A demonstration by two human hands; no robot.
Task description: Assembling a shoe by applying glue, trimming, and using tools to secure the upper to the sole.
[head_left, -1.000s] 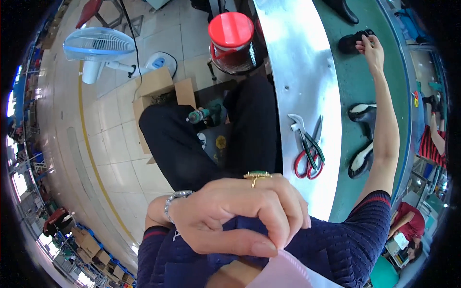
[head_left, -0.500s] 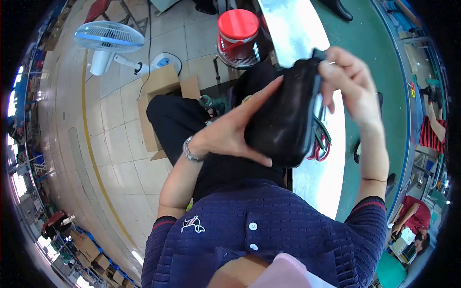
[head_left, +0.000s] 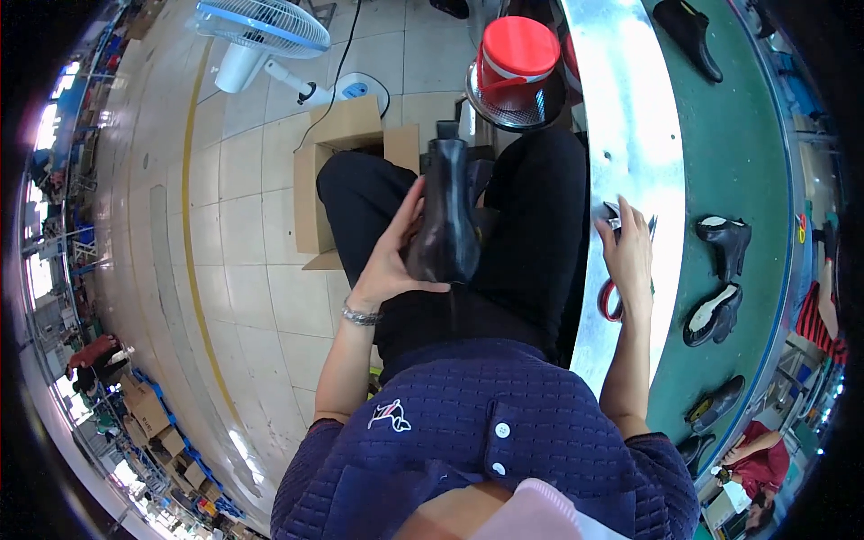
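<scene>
My left hand (head_left: pixel 393 265) is closed around a black leather ankle boot (head_left: pixel 444 216), held above my lap. The rounded end of the boot lies near the palm, and a small dark tab stands out at the far end. My right hand (head_left: pixel 633 256) is down at the metal bench, with thumb and fingers bent about a small metal tool (head_left: pixel 613 216); the fingers partly hide it, so its kind is unclear. Close below that hand, a red looped handle (head_left: pixel 611 301) lies on the bench.
The shiny metal bench (head_left: pixel 630 117) runs along my right. Beyond it, several black shoes (head_left: pixel 723 243) sit on a green surface (head_left: pixel 677 396). Ahead, a red-lidded bucket (head_left: pixel 520 47) rests on a stool. An open carton (head_left: pixel 310 202) and a fan (head_left: pixel 265 31) stand left.
The boot has moved left and down over my lap, in my left hand alone. My right hand has left the boot's far end and come down to the tools on the bench.
</scene>
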